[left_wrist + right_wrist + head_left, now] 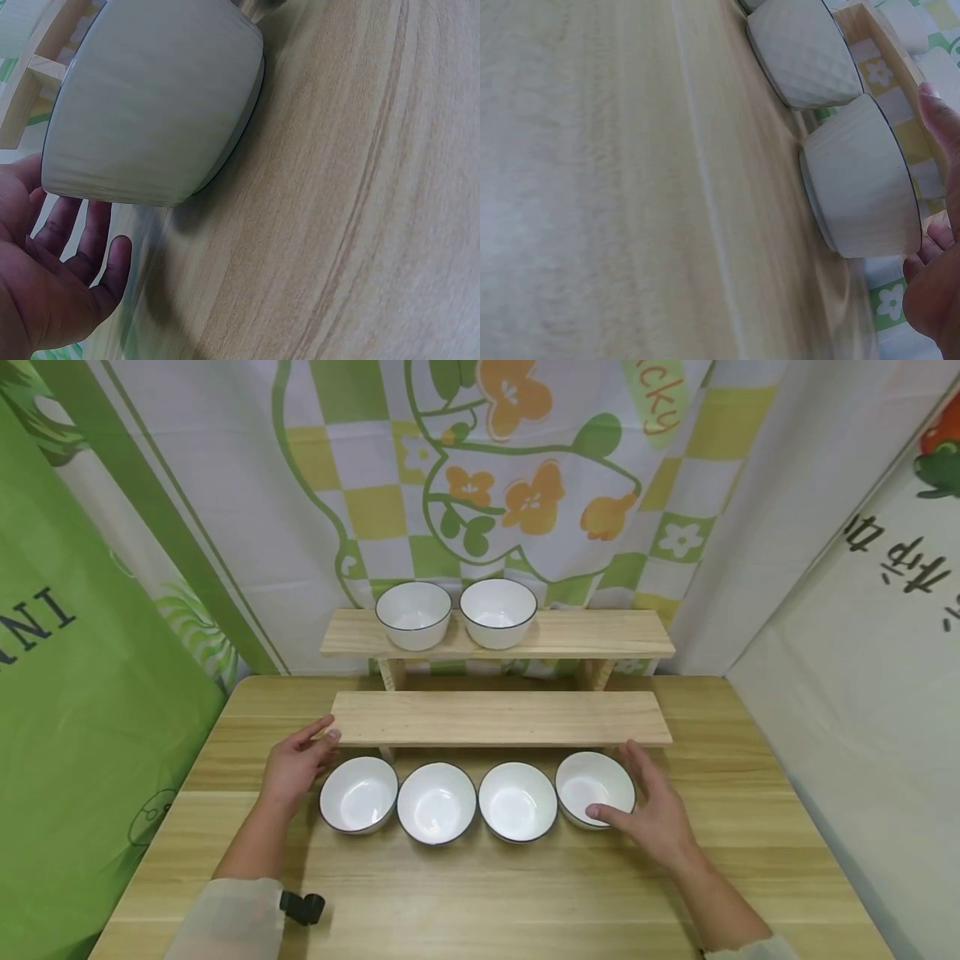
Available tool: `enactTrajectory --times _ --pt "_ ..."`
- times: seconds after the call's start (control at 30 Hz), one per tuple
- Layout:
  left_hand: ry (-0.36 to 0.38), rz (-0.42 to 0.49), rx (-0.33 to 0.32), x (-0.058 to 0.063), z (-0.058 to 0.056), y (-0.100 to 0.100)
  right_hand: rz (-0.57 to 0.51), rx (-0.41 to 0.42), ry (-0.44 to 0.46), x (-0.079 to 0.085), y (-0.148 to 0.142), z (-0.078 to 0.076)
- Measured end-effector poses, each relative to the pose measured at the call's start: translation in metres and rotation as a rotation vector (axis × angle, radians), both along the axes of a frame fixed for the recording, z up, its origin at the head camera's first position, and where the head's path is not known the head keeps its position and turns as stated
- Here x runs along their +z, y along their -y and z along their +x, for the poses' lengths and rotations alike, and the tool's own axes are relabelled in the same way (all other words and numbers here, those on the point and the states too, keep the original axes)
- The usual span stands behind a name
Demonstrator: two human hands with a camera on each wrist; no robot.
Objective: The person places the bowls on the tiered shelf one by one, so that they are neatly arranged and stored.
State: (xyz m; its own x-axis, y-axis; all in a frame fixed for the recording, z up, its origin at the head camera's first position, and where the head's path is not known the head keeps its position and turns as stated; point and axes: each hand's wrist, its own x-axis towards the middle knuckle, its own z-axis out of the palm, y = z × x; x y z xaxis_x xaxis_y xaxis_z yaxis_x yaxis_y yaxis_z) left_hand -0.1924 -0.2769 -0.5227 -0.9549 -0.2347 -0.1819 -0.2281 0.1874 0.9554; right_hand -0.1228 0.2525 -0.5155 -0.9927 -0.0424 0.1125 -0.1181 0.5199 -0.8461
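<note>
Several white bowls with dark rims stand in a row on the table in front of the lower shelf. My left hand (294,768), fingers loosely extended, is beside the leftmost bowl (358,795) and the left end of the lower plank (495,718); whether it touches either I cannot tell. My right hand (660,814) spreads around the right side of the rightmost bowl (588,785). Its thumb (937,112) hovers over the bowl's opening, apart from the rim, and its other fingers (931,244) lie beside the outer wall.
Two more white bowls, a left one (414,618) and a right one (498,617), stand on the upper plank (600,633) of the wooden two-step rack. Behind the wooden table (480,910) hangs a patterned cloth (525,485). A green cloth (90,735) hangs on the left.
</note>
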Motion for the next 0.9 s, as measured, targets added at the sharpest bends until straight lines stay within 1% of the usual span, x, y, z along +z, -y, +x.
enactTrajectory --times 0.1,0.33,0.5,0.57,0.7,0.73,0.8,0.9 --pt "0.013 -0.011 -0.002 0.001 0.001 0.0 -0.004 0.0 -0.011 -0.004 -0.001 0.001" --pt "0.033 -0.013 -0.002 0.001 0.001 0.001 0.038 -0.003 -0.019 -0.012 -0.002 0.004" --pt "0.041 -0.003 -0.009 0.002 0.0 0.003 0.061 -0.004 0.017 -0.016 -0.002 0.005" --pt "0.046 0.004 -0.013 0.006 0.001 0.002 0.065 0.001 0.031 -0.018 -0.002 0.006" --pt "0.061 0.001 -0.016 0.021 0.006 -0.005 0.071 0.01 0.052 -0.022 -0.001 0.006" --pt "0.063 0.003 -0.016 0.023 0.007 -0.006 0.067 0.009 0.059 -0.024 -0.001 0.006" --pt "0.059 0.006 -0.015 0.02 0.006 -0.005 0.07 0.008 0.076 -0.026 -0.001 0.006" --pt "0.051 0.012 -0.014 0.011 0.002 -0.001 0.064 0.013 0.097 -0.028 0.0 0.006"
